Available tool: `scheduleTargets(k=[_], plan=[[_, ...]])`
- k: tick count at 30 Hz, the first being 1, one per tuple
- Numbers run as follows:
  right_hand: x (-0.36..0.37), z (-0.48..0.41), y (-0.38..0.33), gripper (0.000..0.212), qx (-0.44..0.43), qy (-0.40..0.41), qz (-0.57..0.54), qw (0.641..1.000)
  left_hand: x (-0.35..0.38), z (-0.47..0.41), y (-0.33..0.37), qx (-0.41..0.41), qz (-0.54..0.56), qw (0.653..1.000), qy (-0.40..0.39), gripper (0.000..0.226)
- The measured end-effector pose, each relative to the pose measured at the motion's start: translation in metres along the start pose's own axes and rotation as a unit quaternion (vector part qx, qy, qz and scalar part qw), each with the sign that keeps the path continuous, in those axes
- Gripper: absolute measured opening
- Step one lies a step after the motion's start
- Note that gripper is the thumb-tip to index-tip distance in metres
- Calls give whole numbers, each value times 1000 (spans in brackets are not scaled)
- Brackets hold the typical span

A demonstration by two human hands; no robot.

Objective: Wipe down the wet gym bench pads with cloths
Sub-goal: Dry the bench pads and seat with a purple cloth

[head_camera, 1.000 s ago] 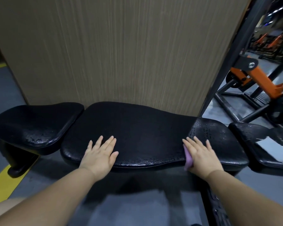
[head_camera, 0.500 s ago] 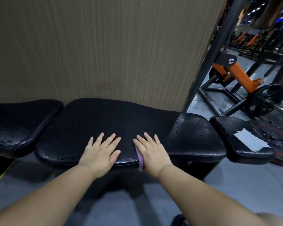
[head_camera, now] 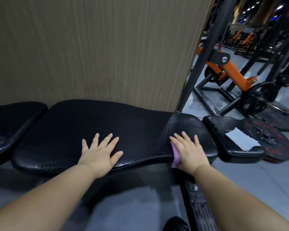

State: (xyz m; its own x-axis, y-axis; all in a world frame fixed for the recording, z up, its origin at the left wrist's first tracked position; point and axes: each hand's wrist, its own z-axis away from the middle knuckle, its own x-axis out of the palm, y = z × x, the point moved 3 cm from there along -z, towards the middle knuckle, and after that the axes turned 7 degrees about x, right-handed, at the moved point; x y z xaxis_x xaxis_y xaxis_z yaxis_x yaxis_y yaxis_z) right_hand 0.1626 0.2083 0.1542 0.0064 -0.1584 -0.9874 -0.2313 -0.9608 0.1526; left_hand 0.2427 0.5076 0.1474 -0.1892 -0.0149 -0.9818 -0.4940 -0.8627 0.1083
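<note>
A long black bench pad (head_camera: 83, 124) runs across the middle of the view, with water drops along its front edge and on its right end. My left hand (head_camera: 101, 150) lies flat on the pad with fingers spread. My right hand (head_camera: 189, 150) presses a purple cloth (head_camera: 175, 152) flat against the pad's wet right end; only the cloth's left edge shows from under the palm. A second black pad (head_camera: 10, 124) sits at the left. A third, smaller wet pad (head_camera: 223, 129) at the right carries a white cloth (head_camera: 242, 140).
A wood-grain wall panel (head_camera: 93, 47) stands right behind the bench. A black upright post (head_camera: 202, 52) and an orange-and-black machine (head_camera: 230, 70) with a weight plate (head_camera: 260, 99) stand at the right. Another plate (head_camera: 277, 140) lies by the small pad. Grey floor (head_camera: 250, 177) below.
My right hand has slid the purple cloth from the pad's middle back to its right end. My left hand has stayed flat on the pad.
</note>
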Motion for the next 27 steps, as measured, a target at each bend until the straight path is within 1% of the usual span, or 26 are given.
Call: scheduleTargets(k=[2, 4, 5, 7, 10, 13, 18, 20, 24, 27], plan=[[6, 7, 37, 117, 58, -13, 22, 998, 1, 0, 0, 0, -3, 1000, 9, 66], [11, 13, 66, 119, 119, -25, 19, 992, 1, 2, 0, -1, -2, 1000, 12, 67], [12, 14, 74, 121, 139, -32, 19, 990, 1, 2, 0, -1, -4, 1000, 13, 66], [13, 13, 77, 125, 150, -50, 35, 987, 0, 1, 1, 0, -12, 1000, 9, 66], [13, 9, 67, 132, 142, -53, 34, 988, -1, -1, 1, 1, -12, 1000, 4, 66], [9, 3, 47, 136, 101, -54, 15, 993, -1, -3, 1, -1, -15, 1000, 1, 66], [-2, -10, -22, 139, 13, -50, -22, 998, -1, -4, 1, -2, -8, 1000, 6, 67], [-4, -14, -41, 137, -5, -53, -34, 998, -2, -3, 1, -5, -7, 1000, 6, 67], [-1, -14, -37, 137, -22, -57, -47, 997, -2, -3, 1, -8, -9, 1000, 4, 67], [1, -13, -15, 139, 3, -60, -60, 996, -3, -3, 1, -9, -6, 1000, 4, 66]])
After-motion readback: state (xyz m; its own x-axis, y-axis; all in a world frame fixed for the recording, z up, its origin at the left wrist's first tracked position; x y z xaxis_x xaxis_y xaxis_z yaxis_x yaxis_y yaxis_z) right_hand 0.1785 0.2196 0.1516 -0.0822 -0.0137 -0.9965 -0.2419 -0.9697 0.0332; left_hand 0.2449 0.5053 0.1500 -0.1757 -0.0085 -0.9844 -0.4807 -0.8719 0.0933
